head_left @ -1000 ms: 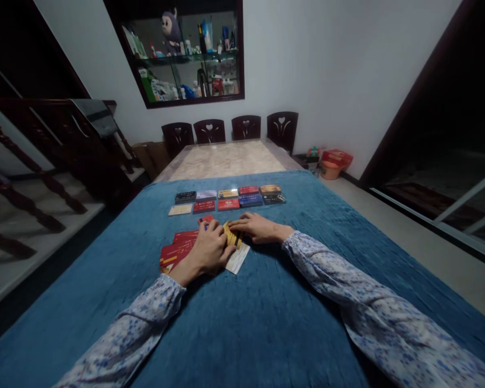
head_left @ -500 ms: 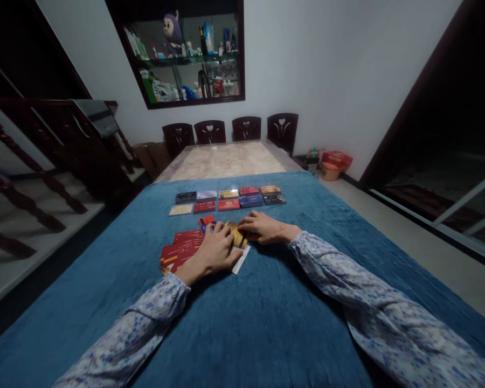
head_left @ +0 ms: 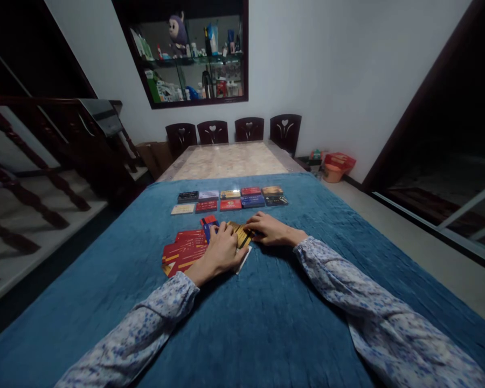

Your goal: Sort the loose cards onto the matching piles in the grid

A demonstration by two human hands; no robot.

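My left hand [head_left: 221, 248] lies over the loose cards, fingers bent and thumb along the near edge of some gold cards [head_left: 244, 237]. At the far right side of these gold cards, the curled fingers of my right hand [head_left: 269, 229] grip them. Beneath my left thumb a white card [head_left: 244, 261] sticks out. Left of my hands, red cards [head_left: 181, 250] are fanned out on the blue cloth. Blue and red cards [head_left: 209, 226] show just beyond my left fingertips, partly covered.
Two rows of neat card stacks [head_left: 230, 205] stand farther back on the blue cloth [head_left: 258, 323]. Past the cloth is the bare stone tabletop [head_left: 230, 159]. Dark chairs [head_left: 249, 129] line the far end, and a railing [head_left: 32, 188] is at left.
The gold cards have turned and shifted slightly right between my hands. My left hand has moved a little right, uncovering more of the blue and red cards.
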